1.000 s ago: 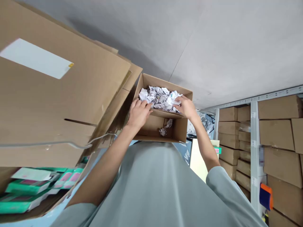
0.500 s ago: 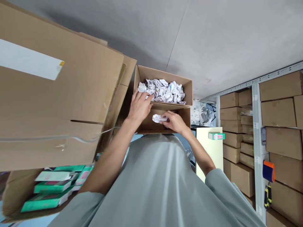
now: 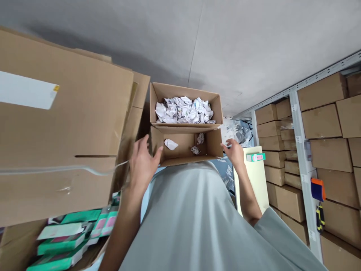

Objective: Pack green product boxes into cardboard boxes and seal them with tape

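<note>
In front of my body stands an open cardboard box (image 3: 183, 161) with a few crumpled papers on its bottom: one white wad (image 3: 170, 144) at the left and two smaller wads (image 3: 195, 150) at the right. Behind it, a second cardboard box (image 3: 184, 89) is filled with crumpled white paper (image 3: 184, 110). My left hand (image 3: 143, 162) is at the near box's left end, fingers apart and holding nothing. At the right end my right hand (image 3: 232, 150) has its fingertips by the wall; whether they grip the edge I cannot tell.
Large folded cardboard (image 3: 64, 128) leans at the left, with a cable (image 3: 84, 169) across it. Below lie several green boxes (image 3: 62, 242). At the right are a cream panel (image 3: 254, 184) with a small green box (image 3: 255, 157), paper scraps (image 3: 237, 131) and shelving (image 3: 303, 146) full of cartons.
My right hand has let go of a paper wad, and a wad now lies inside the near box. Both hands have moved outward to that box's opposite ends.
</note>
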`<state>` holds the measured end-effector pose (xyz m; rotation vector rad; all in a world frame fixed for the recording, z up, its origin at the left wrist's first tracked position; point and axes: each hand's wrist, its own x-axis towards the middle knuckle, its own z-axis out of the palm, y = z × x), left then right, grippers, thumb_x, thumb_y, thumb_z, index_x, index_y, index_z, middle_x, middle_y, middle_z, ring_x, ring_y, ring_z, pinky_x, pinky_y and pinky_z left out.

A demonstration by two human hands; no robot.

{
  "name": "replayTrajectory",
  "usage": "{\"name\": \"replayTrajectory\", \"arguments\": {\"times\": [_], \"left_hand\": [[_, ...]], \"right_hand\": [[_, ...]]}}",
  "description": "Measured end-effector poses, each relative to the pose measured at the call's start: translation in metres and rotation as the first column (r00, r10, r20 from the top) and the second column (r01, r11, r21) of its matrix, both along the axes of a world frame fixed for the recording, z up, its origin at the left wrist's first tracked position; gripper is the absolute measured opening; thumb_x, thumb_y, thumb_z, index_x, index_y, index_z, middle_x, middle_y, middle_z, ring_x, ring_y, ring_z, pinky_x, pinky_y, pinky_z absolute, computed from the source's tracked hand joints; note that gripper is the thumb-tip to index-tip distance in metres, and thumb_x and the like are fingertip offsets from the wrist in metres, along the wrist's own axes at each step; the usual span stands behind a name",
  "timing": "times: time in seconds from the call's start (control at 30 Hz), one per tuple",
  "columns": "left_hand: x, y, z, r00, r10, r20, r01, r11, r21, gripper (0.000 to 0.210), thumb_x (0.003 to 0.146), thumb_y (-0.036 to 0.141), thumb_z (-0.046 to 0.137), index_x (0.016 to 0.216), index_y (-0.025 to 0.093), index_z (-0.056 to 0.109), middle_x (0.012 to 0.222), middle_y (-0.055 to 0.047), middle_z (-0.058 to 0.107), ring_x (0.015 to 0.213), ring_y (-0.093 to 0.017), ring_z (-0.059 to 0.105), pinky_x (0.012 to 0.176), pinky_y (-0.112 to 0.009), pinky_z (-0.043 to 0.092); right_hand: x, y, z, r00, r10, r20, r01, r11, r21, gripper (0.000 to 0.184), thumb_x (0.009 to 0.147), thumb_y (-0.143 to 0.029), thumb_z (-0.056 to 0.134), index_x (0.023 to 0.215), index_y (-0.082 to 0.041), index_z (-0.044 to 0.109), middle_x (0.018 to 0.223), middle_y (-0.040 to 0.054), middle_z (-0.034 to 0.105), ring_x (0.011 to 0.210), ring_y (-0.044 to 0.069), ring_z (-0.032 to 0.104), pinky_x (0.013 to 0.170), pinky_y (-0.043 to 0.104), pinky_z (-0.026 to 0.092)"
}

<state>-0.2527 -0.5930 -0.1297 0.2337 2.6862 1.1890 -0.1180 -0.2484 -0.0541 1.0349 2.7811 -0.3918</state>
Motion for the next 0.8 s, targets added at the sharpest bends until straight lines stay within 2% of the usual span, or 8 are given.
{"name": "replayTrajectory", "arguments": {"times": [0.1,0.17,0.27,0.4,0.5,0.63,0.8], "left_hand": [[0.010,0.001,-0.005,0.996,0.072,0.052,-0.068,0.995,-0.066,0.068,0.102,0.047,0.063,0.164,0.021,0.052,0.144,-0.021,0.069,0.121,-0.038,0.076,0.111,-0.055,0.060],[0.013,0.000,-0.007,0.996,0.060,0.068,-0.052,0.993,-0.103,0.067,0.101,0.048,0.062,0.161,0.020,0.054,0.138,-0.020,0.073,0.118,-0.038,0.076,0.109,-0.055,0.060],[0.014,-0.006,-0.007,0.998,0.014,0.069,-0.005,0.992,-0.129,0.065,0.102,0.049,0.059,0.159,0.019,0.056,0.131,-0.020,0.075,0.117,-0.039,0.076,0.105,-0.054,0.060],[0.020,-0.012,0.000,0.998,-0.051,0.041,0.057,0.988,-0.141,0.063,0.106,0.050,0.050,0.160,0.020,0.057,0.121,-0.018,0.076,0.105,-0.040,0.077,0.094,-0.055,0.062],[0.029,-0.006,0.011,0.996,-0.091,0.004,0.091,0.986,-0.137,0.060,0.106,0.051,0.049,0.160,0.025,0.058,0.116,-0.015,0.074,0.103,-0.039,0.076,0.088,-0.054,0.062],[0.046,0.023,0.024,0.984,-0.175,-0.036,0.169,0.978,-0.122,0.060,0.108,0.053,0.048,0.160,0.026,0.059,0.114,-0.014,0.074,0.105,-0.040,0.076,0.085,-0.053,0.061],[0.078,0.084,0.037,0.930,-0.364,-0.056,0.359,0.930,-0.083,0.060,0.109,0.050,0.045,0.159,0.021,0.059,0.117,-0.016,0.075,0.104,-0.039,0.076,0.082,-0.049,0.060]], "right_hand": [[0.012,0.001,-0.006,0.995,-0.072,0.065,0.076,0.995,-0.063,0.027,0.110,-0.048,0.069,0.112,-0.023,0.080,0.110,0.0089,0.087,0.103,0.026,0.082,0.085,0.031,0.055],[0.016,-0.005,-0.009,0.994,-0.079,0.073,0.086,0.991,-0.104,0.026,0.111,-0.046,0.067,0.107,-0.024,0.081,0.107,0.0072,0.088,0.100,0.025,0.083,0.084,0.029,0.054],[0.020,-0.018,-0.011,0.997,-0.061,0.049,0.065,0.993,-0.100,0.019,0.109,-0.038,0.068,0.104,-0.025,0.082,0.107,0.0063,0.089,0.096,0.024,0.083,0.081,0.029,0.053],[0.029,-0.033,-0.012,0.996,-0.070,0.058,0.073,0.996,-0.052,0.013,0.105,-0.027,0.070,0.100,-0.025,0.081,0.104,0.0071,0.088,0.087,0.026,0.082,0.073,0.029,0.049],[0.047,-0.038,-0.008,0.991,-0.126,0.036,0.127,0.992,-0.029,0.014,0.106,-0.026,0.068,0.098,-0.026,0.079,0.101,0.0057,0.088,0.083,0.024,0.080,0.071,0.028,0.047],[0.094,-0.033,0.005,0.970,-0.243,-0.026,0.243,0.970,-0.012,0.015,0.106,-0.030,0.065,0.097,-0.025,0.077,0.098,0.0044,0.086,0.081,0.024,0.079,0.073,0.029,0.047],[0.178,-0.018,0.018,0.907,-0.406,-0.113,0.410,0.912,0.009,0.022,0.104,-0.035,0.060,0.091,-0.025,0.074,0.091,0.0054,0.085,0.076,0.025,0.077,0.072,0.030,0.047]]}}
